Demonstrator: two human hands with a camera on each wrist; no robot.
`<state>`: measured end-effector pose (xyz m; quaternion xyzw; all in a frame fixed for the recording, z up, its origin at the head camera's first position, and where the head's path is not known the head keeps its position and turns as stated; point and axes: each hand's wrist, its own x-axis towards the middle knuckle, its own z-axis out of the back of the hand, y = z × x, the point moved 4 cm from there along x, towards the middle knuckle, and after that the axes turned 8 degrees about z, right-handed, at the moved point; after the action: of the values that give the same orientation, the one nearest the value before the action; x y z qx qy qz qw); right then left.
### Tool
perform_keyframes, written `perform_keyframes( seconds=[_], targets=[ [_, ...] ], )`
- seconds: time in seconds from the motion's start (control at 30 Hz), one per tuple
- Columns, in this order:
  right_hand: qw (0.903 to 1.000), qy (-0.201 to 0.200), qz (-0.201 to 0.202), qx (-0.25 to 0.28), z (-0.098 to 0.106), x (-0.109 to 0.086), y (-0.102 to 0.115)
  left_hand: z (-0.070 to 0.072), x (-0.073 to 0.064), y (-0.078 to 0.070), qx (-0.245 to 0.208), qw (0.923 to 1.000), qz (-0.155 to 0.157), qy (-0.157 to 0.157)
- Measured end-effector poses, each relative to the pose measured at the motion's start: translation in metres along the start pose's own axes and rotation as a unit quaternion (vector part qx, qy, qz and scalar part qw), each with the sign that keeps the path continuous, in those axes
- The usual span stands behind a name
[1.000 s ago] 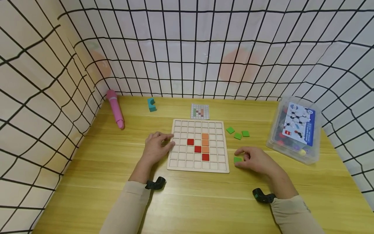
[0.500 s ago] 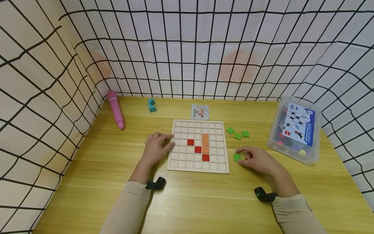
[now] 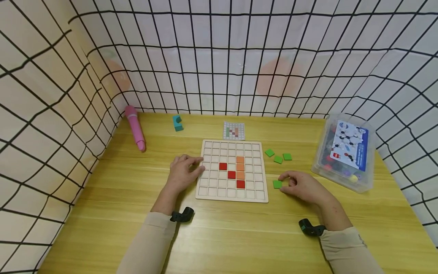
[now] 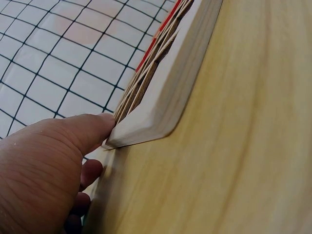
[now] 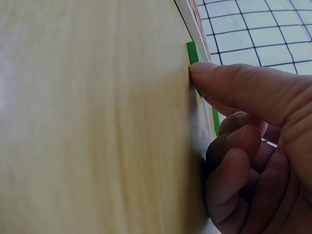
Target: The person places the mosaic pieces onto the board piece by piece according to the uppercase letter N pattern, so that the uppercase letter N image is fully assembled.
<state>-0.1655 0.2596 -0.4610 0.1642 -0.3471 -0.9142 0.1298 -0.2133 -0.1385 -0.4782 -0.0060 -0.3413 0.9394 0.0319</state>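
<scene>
My left hand lies at the left edge of a pale wooden grid board, thumb and index finger apart. In the left wrist view its thumb touches the board's corner. Red tiles and orange tiles sit in the grid's cells. To the right of the board, a green tile lies flat on the table. My right hand is beside it, thumb and index finger spread around its right side. In the right wrist view the thumb is against the tile's edge; the other fingers curl loosely.
Several more green tiles lie right of the board. A small pattern card is behind it. A teal notched block and a pink microphone-shaped object lie at back left. A clear plastic box stands at right.
The green tile by my right hand has turned and shifted slightly away from me. My right hand has drawn back a little to the right. The left hand stays put.
</scene>
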Motion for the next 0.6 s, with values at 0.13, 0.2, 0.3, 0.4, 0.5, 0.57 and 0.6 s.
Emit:
perform_keyframes(
  seconds=[0.13, 0.2, 0.3, 0.4, 0.5, 0.57, 0.6],
  targets=[
    [0.9999, -0.002, 0.006, -0.009, 0.0, 0.001, -0.001, 0.0, 0.0, 0.0, 0.0, 1.0, 0.0, 0.0],
    [0.9998, -0.005, 0.009, -0.015, 0.0, 0.002, 0.0, 0.0, 0.0, 0.0, -0.001, 1.0, 0.0, 0.001],
    [0.9996, -0.011, 0.018, -0.019, 0.0, 0.004, 0.002, 0.0, 0.0, 0.0, -0.002, 1.0, 0.002, 0.001],
    [0.9994, -0.016, 0.023, -0.021, 0.001, 0.006, 0.006, 0.0, 0.0, 0.0, -0.002, 1.0, 0.004, 0.002],
    [0.9992, -0.016, 0.03, -0.023, 0.001, 0.009, 0.01, 0.0, 0.0, 0.0, -0.001, 1.0, 0.005, 0.003],
    [0.9992, -0.016, 0.03, -0.022, 0.0, 0.011, 0.013, 0.0, 0.0, 0.0, -0.001, 1.0, 0.005, 0.004],
    [0.9991, -0.017, 0.031, -0.022, 0.0, 0.012, 0.014, 0.0, -0.001, 0.0, -0.002, 1.0, 0.004, 0.004]
  ],
)
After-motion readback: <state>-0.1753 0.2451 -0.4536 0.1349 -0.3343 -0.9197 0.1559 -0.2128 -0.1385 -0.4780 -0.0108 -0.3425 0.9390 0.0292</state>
